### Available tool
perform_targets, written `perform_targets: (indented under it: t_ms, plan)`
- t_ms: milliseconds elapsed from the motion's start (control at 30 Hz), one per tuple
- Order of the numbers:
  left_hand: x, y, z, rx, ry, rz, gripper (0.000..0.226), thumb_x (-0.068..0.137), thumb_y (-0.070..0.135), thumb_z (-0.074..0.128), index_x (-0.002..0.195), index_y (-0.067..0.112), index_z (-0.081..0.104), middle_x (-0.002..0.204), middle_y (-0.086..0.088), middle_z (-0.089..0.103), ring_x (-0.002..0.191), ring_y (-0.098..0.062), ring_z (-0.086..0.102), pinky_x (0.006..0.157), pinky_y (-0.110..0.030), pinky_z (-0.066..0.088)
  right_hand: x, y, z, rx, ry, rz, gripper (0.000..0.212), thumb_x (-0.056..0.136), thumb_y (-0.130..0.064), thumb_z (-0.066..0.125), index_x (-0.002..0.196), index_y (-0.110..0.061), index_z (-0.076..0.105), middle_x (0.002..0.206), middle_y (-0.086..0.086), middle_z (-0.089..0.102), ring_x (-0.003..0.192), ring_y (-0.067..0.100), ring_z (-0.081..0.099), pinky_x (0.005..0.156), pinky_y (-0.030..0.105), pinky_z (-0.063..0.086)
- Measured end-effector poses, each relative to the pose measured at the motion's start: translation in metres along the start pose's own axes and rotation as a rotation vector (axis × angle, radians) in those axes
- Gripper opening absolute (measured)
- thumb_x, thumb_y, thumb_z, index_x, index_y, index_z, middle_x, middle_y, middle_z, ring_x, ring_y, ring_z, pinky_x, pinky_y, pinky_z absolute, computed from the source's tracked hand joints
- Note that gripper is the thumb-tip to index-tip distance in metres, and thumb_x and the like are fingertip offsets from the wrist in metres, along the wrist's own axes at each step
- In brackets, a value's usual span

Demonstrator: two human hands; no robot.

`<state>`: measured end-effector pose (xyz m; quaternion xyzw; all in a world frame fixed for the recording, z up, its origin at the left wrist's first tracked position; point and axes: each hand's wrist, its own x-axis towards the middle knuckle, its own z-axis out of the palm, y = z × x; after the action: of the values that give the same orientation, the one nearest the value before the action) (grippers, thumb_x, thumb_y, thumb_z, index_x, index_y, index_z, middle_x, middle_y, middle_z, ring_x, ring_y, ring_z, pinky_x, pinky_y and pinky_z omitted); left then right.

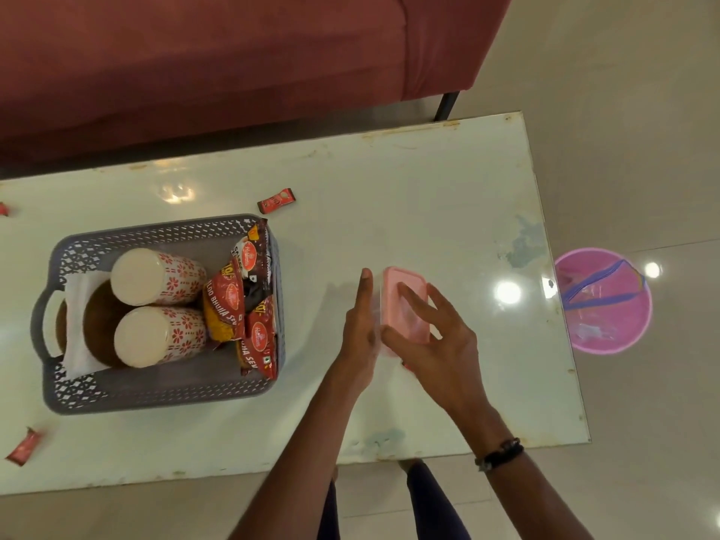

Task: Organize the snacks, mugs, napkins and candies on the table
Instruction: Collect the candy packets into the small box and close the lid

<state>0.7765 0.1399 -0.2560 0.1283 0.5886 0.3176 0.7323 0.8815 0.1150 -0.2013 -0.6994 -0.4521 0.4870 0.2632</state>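
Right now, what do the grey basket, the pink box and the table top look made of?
Grey basket: looks like moulded plastic, matt, with lattice-cut walls and a moulded handle.
Pink box: likely plastic, with a smooth pink lid and seemingly translucent sides; partly hidden by both hands.
Table top: glossy, probably glass or a lacquered surface, mirroring ceiling lights; coating chipped at the edges.

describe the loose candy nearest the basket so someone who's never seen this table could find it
Start at the grey basket on the left half of the white table. Just beyond its far right corner, toward the red sofa, lies a small red candy wrapper flat on the tabletop. Unlike the snack packets standing inside the basket, it lies alone outside it, and the other loose candies sit out at the table's left edges.
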Motion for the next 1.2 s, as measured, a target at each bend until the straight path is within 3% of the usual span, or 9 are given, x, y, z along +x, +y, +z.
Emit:
perform_targets:
  t_ms: [133, 267, 467, 600, 667, 767, 900, 1100, 1200]
  plan:
    - [0.002, 0.001, -0.011, -0.092, -0.086, -0.062, 0.069, 0.087, 0.065, 0.024, 0.129, 0.017, 0.05, 0.107, -0.01, 0.066, 0.089, -0.023, 0.068, 0.084, -0.041, 0.053, 0.003, 0.006, -0.01, 0.223, -0.123, 0.067, 0.053, 0.073, -0.029, 0.074, 0.119, -0.047, 0.054, 0.143, -0.013, 0.046, 0.124, 0.014, 0.052, 0.084, 0.022, 0.056]
    - [-0.001, 0.008, -0.004, -0.021, -0.107, -0.082, 0.063, 0.092, 0.057, 0.018, 0.129, 0.015, 0.046, 0.124, -0.017, 0.056, 0.099, -0.028, 0.06, 0.092, -0.045, 0.048, 0.006, 0.016, -0.012, 0.322, -0.165, 0.116, 0.052, 0.075, -0.033, 0.072, 0.122, -0.047, 0.054, 0.141, -0.013, 0.049, 0.125, 0.016, 0.05, 0.062, 0.006, 0.051]
    - [0.0, 0.008, -0.008, 0.129, -0.115, 0.028, 0.072, 0.063, 0.057, 0.072, 0.125, 0.026, 0.053, 0.126, -0.008, 0.06, 0.115, -0.028, 0.058, 0.094, -0.053, 0.05, 0.006, 0.023, -0.008, 0.456, -0.204, 0.138, 0.049, 0.081, -0.026, 0.069, 0.126, -0.043, 0.055, 0.133, -0.007, 0.058, 0.12, 0.015, 0.057, 0.07, 0.013, 0.054]
    - [0.004, 0.007, -0.022, -0.041, -0.139, 0.028, 0.05, 0.081, 0.039, 0.063, 0.125, 0.015, 0.057, 0.127, -0.018, 0.059, 0.112, -0.033, 0.06, 0.088, -0.041, 0.054, 0.009, 0.023, -0.011, 0.591, -0.242, 0.173, 0.047, 0.088, -0.017, 0.059, 0.131, -0.035, 0.052, 0.109, -0.019, 0.069, 0.098, 0.0, 0.067, 0.071, 0.015, 0.055]
    - [0.001, 0.007, -0.024, -0.069, -0.175, 0.01, 0.048, 0.084, 0.039, 0.059, 0.127, 0.016, 0.055, 0.124, -0.017, 0.061, 0.104, -0.028, 0.064, 0.078, -0.037, 0.056, 0.011, 0.019, -0.01, 0.551, -0.277, 0.165, 0.047, 0.088, -0.019, 0.06, 0.132, -0.034, 0.051, 0.116, -0.016, 0.066, 0.098, -0.004, 0.066, 0.075, 0.015, 0.056]
    - [0.0, 0.005, -0.018, -0.143, -0.218, -0.037, 0.037, 0.092, 0.04, 0.046, 0.119, 0.017, 0.058, 0.11, -0.01, 0.064, 0.095, -0.02, 0.065, 0.078, -0.038, 0.056, 0.015, 0.019, -0.013, 0.58, -0.317, 0.165, 0.045, 0.091, -0.018, 0.056, 0.133, -0.032, 0.05, 0.126, -0.01, 0.063, 0.106, 0.004, 0.065, 0.089, 0.026, 0.055]
    - [0.006, 0.005, -0.026, -0.312, -0.201, -0.078, 0.045, 0.095, 0.044, 0.034, 0.127, 0.015, 0.049, 0.121, -0.011, 0.06, 0.113, -0.027, 0.057, 0.092, -0.048, 0.049, 0.023, 0.019, -0.025, 0.642, -0.329, 0.149, 0.041, 0.094, -0.021, 0.049, 0.134, -0.032, 0.049, 0.13, -0.008, 0.061, 0.12, 0.016, 0.057, 0.103, 0.043, 0.045]
    - [0.015, 0.011, -0.018, 0.004, -0.056, -0.078, 0.061, 0.081, 0.057, 0.048, 0.129, 0.02, 0.047, 0.123, -0.008, 0.058, 0.11, -0.022, 0.058, 0.085, -0.041, 0.053, 0.035, 0.026, -0.035, 0.606, -0.353, 0.139, 0.043, 0.093, -0.02, 0.053, 0.134, -0.031, 0.049, 0.132, -0.007, 0.059, 0.122, 0.015, 0.055, 0.105, 0.044, 0.043]
    - [0.024, 0.011, -0.013, 0.274, 0.124, 0.022, 0.04, 0.088, 0.036, 0.058, 0.122, 0.016, 0.053, 0.116, -0.003, 0.06, 0.094, -0.013, 0.061, 0.076, -0.027, 0.05, 0.044, 0.031, -0.038, 0.664, -0.312, 0.167, 0.042, 0.091, -0.025, 0.053, 0.133, -0.03, 0.05, 0.133, -0.004, 0.058, 0.122, 0.017, 0.055, 0.103, 0.039, 0.045]
